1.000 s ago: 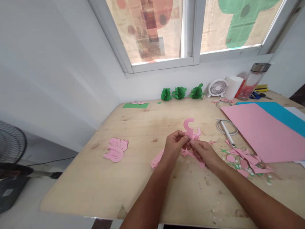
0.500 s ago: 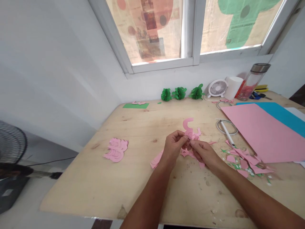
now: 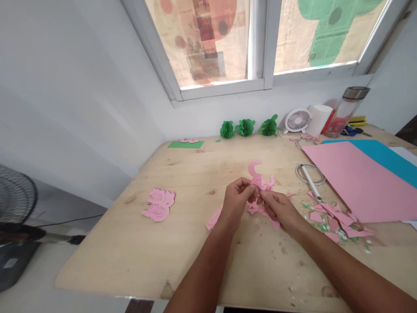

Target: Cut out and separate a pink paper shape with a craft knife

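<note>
Both hands meet over the middle of the wooden table, pinching a curved pink paper cutout (image 3: 255, 171) whose hooked end sticks up beyond the fingers. My left hand (image 3: 240, 195) is closed on its near left edge. Thumb and fingers of my right hand (image 3: 276, 206) are pressed together at its lower right; the exact grip point is partly hidden. Beneath and behind the hands lie more pink paper pieces (image 3: 254, 208), partly covered. A pink strip (image 3: 214, 218) shows beside my left wrist. Farther left rests a stack of pink cutouts (image 3: 159, 204).
Paper scraps (image 3: 339, 221), a white pen (image 3: 311, 182) on a tape roll (image 3: 321, 178) and a pink sheet (image 3: 365, 182) lie to the right. Along the wall stand green paper figures (image 3: 246, 127), a small fan (image 3: 298, 120) and a glass bottle (image 3: 347, 111). A green sheet (image 3: 185, 145) lies far left.
The pink cutout's hooked end has tilted slightly to the left. My fingertips have shifted a little, with both hands still pinching at nearly the same spot.
</note>
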A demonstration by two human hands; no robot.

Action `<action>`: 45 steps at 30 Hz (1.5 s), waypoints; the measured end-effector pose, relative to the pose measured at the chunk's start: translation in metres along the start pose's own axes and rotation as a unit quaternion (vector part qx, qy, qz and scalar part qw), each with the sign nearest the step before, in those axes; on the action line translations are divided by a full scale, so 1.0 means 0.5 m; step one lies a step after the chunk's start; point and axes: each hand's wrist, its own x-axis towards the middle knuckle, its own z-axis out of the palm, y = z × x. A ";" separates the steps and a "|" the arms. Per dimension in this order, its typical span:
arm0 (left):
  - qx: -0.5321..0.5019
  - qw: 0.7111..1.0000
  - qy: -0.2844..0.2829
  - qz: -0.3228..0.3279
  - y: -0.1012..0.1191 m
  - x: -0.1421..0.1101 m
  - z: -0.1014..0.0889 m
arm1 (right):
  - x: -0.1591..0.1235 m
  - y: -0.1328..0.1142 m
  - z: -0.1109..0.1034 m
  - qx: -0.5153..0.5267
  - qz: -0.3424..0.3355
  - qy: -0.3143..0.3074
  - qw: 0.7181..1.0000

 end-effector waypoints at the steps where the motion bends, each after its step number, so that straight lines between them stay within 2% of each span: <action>1: 0.000 1.000 0.002 -0.001 0.001 0.000 0.000 | 0.000 -0.001 0.000 0.002 0.002 -0.001 1.000; 16: 0.009 1.000 0.001 0.026 -0.002 -0.005 -0.006 | -0.004 -0.004 -0.002 0.021 -0.001 -0.011 1.000; 33: -0.002 1.000 -0.004 0.012 -0.004 -0.003 -0.004 | -0.006 -0.006 -0.001 0.039 -0.012 -0.031 0.999; 45: -0.009 1.000 -0.006 0.011 -0.003 -0.003 -0.002 | -0.008 -0.006 0.000 0.008 -0.030 -0.026 0.999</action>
